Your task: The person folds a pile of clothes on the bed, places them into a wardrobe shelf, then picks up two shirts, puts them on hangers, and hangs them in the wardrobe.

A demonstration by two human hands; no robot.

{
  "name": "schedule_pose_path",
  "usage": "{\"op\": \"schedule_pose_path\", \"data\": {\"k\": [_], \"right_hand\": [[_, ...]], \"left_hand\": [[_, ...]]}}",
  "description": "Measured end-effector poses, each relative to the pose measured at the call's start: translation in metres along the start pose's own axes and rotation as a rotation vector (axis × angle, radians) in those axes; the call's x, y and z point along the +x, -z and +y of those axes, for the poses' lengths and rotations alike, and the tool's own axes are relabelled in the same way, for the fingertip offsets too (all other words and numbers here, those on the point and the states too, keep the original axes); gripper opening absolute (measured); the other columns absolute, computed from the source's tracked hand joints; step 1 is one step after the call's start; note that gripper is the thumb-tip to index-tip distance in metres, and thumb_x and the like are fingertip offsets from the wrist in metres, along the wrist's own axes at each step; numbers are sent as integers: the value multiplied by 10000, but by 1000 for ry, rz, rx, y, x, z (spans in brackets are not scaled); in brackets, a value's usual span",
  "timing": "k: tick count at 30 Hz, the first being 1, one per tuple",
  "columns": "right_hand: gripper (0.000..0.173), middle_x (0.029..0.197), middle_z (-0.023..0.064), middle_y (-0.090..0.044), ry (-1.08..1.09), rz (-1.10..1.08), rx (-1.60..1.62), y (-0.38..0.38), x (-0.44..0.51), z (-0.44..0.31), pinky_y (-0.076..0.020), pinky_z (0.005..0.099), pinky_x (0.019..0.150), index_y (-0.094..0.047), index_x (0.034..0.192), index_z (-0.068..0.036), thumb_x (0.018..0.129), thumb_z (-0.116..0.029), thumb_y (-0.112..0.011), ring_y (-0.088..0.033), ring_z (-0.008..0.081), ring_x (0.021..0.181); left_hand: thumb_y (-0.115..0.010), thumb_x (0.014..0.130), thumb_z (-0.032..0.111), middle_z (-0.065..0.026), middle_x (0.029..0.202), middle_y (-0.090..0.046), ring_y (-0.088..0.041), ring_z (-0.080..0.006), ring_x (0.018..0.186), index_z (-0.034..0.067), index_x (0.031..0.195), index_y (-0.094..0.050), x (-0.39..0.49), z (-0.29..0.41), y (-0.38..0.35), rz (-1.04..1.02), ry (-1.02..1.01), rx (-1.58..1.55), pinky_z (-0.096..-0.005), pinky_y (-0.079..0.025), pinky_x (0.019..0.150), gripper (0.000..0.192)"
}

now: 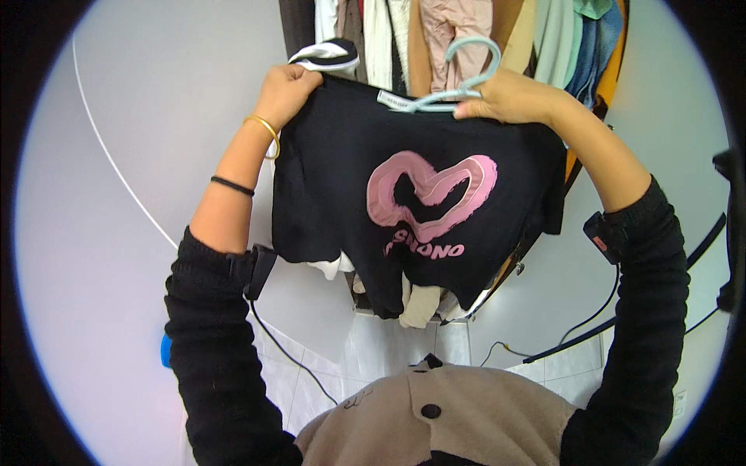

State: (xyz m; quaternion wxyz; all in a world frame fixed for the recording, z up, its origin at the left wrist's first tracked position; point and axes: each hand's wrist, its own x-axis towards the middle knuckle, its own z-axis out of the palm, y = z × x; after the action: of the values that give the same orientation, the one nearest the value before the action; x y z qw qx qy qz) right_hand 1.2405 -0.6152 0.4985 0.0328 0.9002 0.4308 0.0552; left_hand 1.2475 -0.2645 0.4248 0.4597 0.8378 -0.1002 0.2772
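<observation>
A black T-shirt with a pink heart print and pink lettering hangs spread out in front of me. At its left shoulder corner, my left hand pinches the fabric. My right hand grips a light blue clothes hanger at the neckline, with the hanger's hook pointing up. Part of the hanger lies at the neck opening, near a white collar label; the rest is hidden by the shirt and my hand. Just above my left hand shows a black-and-white striped fabric piece.
Behind the shirt, a wardrobe holds several hanging garments, including pink trousers, a white garment and blue denim. Pale cloth shows below the shirt hem. Cables run from both forearm devices. Grey floor tiles lie below.
</observation>
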Motion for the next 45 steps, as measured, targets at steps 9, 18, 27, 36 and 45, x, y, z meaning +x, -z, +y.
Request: {"op": "schedule_pose_path", "data": {"k": [9,18,27,36,45], "right_hand": [[494,624,177,-608,63,307,166,120,25,113,-497,397,599,-683,758,-2,831,-489,-711,-617,330,588],[596,511,165,-545,-146,376,417,221,-63,211,-457,356,504,-636,621,43,757,-521,-772,-553,243,454],[476,795,135,-677,-241,466,330,255,-103,204,-508,341,679,-665,1086,-23,910,-464,-636,-653,221,739],[273,891,215,-671,-372,516,117,240,-191,203,-507,408,777,-658,1004,21,924,-237,-617,-648,378,859],[214,793,239,-637,-582,738,-216,275,-245,173,-498,408,666,-657,1019,-4,926,-193,-623,-636,380,711]], "left_hand": [[-600,787,223,-199,575,-530,-548,-250,551,-60,633,-556,126,139,-56,-111,-133,174,-412,-446,592,326],[-636,927,369,-147,820,-573,-522,-220,747,-56,819,-625,158,265,-84,-409,-132,127,-366,-454,749,438],[-641,911,278,-253,972,-621,-611,-414,870,-55,892,-661,149,270,-98,-183,-258,313,-430,-479,790,334],[-627,922,266,-255,881,-605,-597,-402,811,-57,832,-631,175,264,-135,-132,-463,67,-427,-466,747,336],[-534,976,365,-260,883,-614,-595,-405,899,-53,831,-636,217,250,-176,-174,-387,-225,-439,-447,825,454]]}}
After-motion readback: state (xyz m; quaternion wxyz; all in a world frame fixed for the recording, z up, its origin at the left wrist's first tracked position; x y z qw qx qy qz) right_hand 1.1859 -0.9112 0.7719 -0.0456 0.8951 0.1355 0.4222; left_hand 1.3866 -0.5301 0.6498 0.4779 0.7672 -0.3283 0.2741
